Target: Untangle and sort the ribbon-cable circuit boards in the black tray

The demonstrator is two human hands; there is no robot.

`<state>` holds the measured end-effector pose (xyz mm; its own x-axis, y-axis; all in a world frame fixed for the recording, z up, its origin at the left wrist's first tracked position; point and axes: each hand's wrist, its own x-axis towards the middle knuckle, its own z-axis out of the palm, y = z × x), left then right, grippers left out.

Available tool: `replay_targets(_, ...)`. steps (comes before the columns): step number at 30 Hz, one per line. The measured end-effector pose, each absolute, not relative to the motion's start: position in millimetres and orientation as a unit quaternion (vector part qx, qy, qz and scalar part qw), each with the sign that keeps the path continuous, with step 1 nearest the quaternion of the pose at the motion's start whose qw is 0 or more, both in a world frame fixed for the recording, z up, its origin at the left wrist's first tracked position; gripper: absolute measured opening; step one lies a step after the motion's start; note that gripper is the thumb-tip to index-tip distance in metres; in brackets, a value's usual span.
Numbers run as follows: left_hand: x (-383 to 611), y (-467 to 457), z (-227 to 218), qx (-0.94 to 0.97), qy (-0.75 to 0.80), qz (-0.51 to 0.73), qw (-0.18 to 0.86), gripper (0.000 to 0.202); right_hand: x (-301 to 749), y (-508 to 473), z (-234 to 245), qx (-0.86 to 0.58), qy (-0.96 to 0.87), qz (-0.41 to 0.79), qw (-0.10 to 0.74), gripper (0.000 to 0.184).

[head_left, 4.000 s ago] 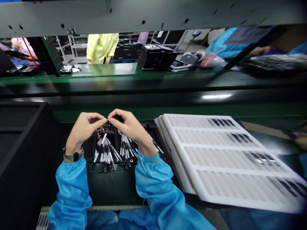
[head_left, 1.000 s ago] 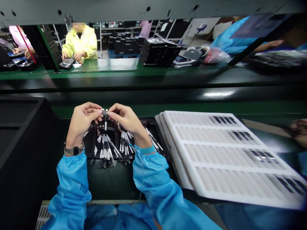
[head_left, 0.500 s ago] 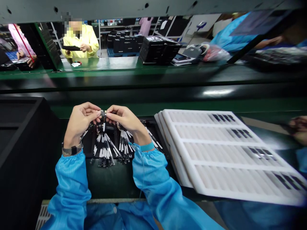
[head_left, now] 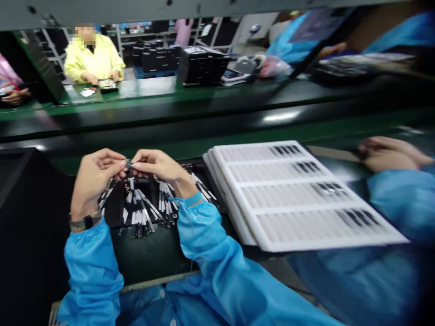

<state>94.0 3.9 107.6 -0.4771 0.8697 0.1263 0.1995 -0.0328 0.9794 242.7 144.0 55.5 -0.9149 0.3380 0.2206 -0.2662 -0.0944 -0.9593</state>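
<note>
My left hand [head_left: 91, 179] and my right hand [head_left: 158, 166] meet over a black tray [head_left: 117, 206], both pinching one small metal-tipped part [head_left: 129, 163] between fingertips. A thin black-and-white strip hangs down from that part. Below my hands lie several bundles of similar black-and-white flex strips [head_left: 144, 210], fanned out on the tray. Both arms wear blue sleeves, and a watch [head_left: 84, 222] sits on my left wrist.
A stack of white slotted trays [head_left: 292, 199] lies to the right, a few dark parts in its right-hand slots. A co-worker's blue sleeve and hand [head_left: 387, 156] reach in at far right. A black box [head_left: 23, 226] stands left. Across the green conveyor [head_left: 170, 97], a person in yellow works.
My view has swung right and tilted, so everything sits further left in frame. My hands stay pinched on the small part. The co-worker's arm at right has come further into sight.
</note>
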Motion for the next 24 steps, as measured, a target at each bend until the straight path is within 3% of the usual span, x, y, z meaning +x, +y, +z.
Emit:
replay_targets(5,94.8,3.0,115.1,0.396,0.655,0.582,0.275,0.019,238.2,145.9,60.0,-0.024,-0.630,0.752,0.195,0.053)
replay_targets(16,97.3,6.9,115.5,0.400,0.656,0.584,0.261,0.017,235.4,151.1,55.7,-0.003,-0.624,0.755,0.204,0.045)
replay_targets(24,94.3,8.5,110.0,0.412,0.643,0.589,0.265,0.031,238.8,151.1,54.8,0.001,-0.638,0.742,0.206,0.042)
